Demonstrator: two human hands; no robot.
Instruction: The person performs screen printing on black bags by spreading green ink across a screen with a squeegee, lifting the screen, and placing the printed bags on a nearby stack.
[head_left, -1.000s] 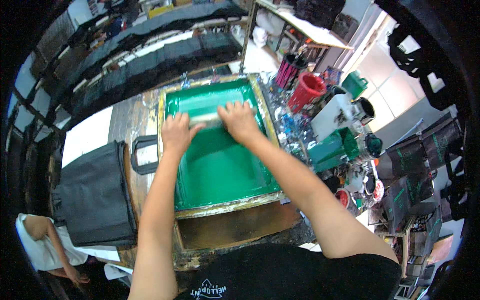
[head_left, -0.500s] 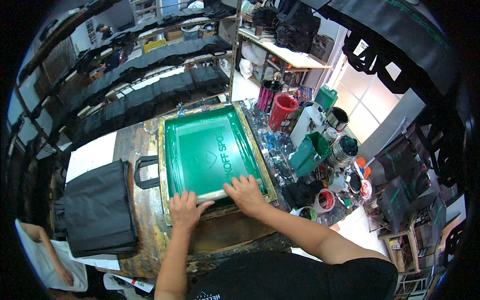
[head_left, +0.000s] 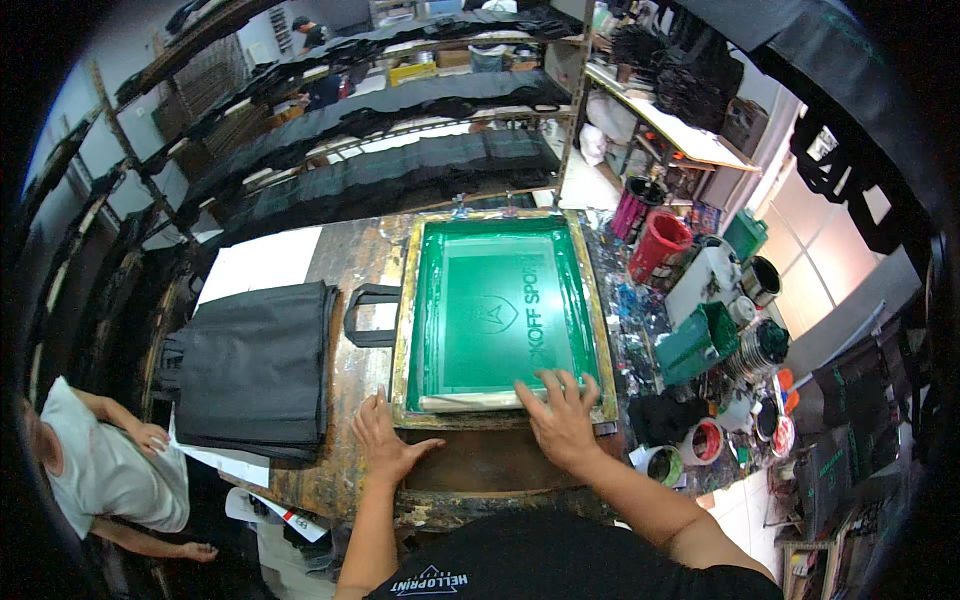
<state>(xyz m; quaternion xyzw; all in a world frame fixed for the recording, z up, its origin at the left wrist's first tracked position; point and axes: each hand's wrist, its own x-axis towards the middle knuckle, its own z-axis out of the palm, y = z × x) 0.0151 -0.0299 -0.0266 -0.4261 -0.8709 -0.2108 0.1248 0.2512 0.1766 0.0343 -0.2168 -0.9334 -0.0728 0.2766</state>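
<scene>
A wooden-framed printing screen (head_left: 409,320) lies on the worktable, its mesh (head_left: 470,340) covered in green ink with a shield emblem and lettering showing through. Along the screen's near edge rests a pale squeegee (head_left: 465,402). My left hand (head_left: 385,445) is open, thumb spread wide, beside the frame's near left corner. Over the squeegee's right end is my right hand (head_left: 562,420), its fingers apart and bent; whether a fingertip touches it I cannot tell. A black bag handle (head_left: 370,318) sticks out from under the frame's left side.
A stack of black bags (head_left: 255,370) lies left on white sheets. A person in a white shirt (head_left: 125,470) stands at the lower left. Ink containers, including a red bucket (head_left: 660,245) and green jug (head_left: 697,342), crowd the right side. Racks of black bags (head_left: 400,175) stand behind.
Both hands have let go of the squeegee, which now lies at the screen's near edge. My left hand has moved off the frame. The view has turned left, showing more of the other person.
</scene>
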